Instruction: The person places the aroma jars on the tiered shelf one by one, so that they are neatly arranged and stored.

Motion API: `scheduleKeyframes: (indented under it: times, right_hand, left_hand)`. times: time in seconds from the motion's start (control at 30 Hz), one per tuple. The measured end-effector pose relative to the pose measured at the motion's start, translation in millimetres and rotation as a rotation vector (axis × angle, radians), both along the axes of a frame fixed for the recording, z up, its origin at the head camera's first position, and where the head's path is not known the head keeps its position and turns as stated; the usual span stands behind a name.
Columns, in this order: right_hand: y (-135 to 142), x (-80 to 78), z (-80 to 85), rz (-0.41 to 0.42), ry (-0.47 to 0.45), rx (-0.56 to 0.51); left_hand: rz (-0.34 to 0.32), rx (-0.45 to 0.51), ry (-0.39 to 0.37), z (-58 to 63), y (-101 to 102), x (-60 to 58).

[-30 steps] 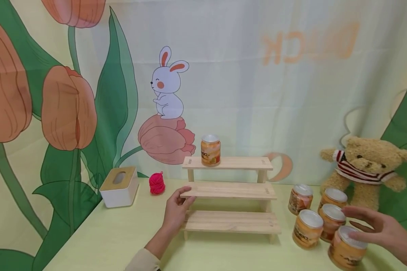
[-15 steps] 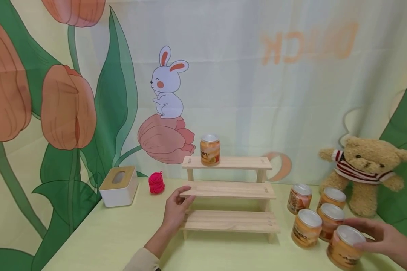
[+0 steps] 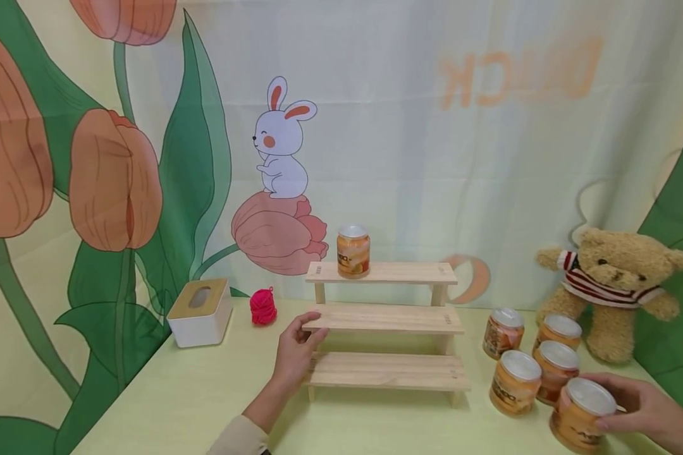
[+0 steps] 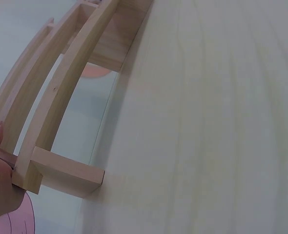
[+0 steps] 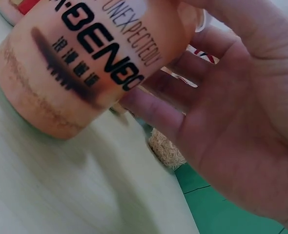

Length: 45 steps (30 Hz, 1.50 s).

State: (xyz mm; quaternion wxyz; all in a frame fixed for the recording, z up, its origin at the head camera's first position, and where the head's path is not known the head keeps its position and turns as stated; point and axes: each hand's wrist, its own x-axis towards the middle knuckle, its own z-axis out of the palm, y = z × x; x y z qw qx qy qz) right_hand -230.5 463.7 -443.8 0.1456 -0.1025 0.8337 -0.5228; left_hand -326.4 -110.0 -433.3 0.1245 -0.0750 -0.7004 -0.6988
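A pale green table [image 3: 193, 398] is set before a printed curtain [image 3: 432, 158]; on it stands a three-step wooden rack [image 3: 386, 319], and one can [image 3: 353, 251] is found upright at the left end of the top step; the middle and bottom steps carry nothing. Five cans remain on the table to the right of the rack, grouped close beside a teddy bear [image 3: 609, 284]; the stocking is therefore judged barely begun, with one can placed and five left.

The left hand [image 3: 296, 354] is laid against the left end of the rack, thumb over the edge of the middle step and fingers at the side post; the wrist view confirms the grip on the wood.

The right hand [image 3: 640, 411] is wrapped round the nearest can [image 3: 580, 416], fingers curled about its far side; the can is seen at the table surface, at the front of the group; whether it is lifted clear cannot be told.

A white tissue box [image 3: 200, 313] and a pink ball of yarn [image 3: 263, 307] are noted left of the rack.
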Motion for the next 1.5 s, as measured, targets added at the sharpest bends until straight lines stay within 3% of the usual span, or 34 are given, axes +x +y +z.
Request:
scheduleKeyframes:
  times: [0.17,0.3,0.4,0.57,0.73,0.93,1.07,1.3,1.5]
  right_hand:
    - [-1.5,1.0,6.3,-0.058,0.025,0.065]
    - [-5.2,3.6,15.9,-0.108,0.128,0.16]
    - [-6.1,8.2,22.4,-0.119,0.167,0.146]
    - [-11.2,13.1,34.1,-0.045,0.188,-0.007]
    - [-23.0,15.1,49.1,0.067,0.276,-0.074]
    - [-51.6,15.4,65.6,0.241,0.29,-0.162]
    - [-76.2,13.9,71.9,0.273,0.304,-0.2]
    - [-121.6,7.4,73.3,0.207,0.334,-0.229]
    - [-161.7,2.4,75.1,0.04,0.342,-0.2]
  left_hand:
    - [-0.005,-0.006,0.019,-9.5,-1.0,-13.2]
    - [0.003,-0.003,0.022,-10.1,-1.1,-15.1]
    - [0.009,-0.003,0.011,-11.9,-0.9,-15.0]
    - [0.006,-0.011,0.006,-14.2,0.1,-13.8]
    - [0.01,-0.017,0.007,-12.6,0.5,-11.8]
    - [0.011,0.002,0.008,-10.6,-0.7,-11.0]
    - [0.014,0.001,0.017,-10.7,-0.7,-9.8]
    - [0.021,-0.008,0.038,-16.5,-0.8,-9.1]
    - [0.017,0.003,0.014,-15.9,-0.1,-9.4]
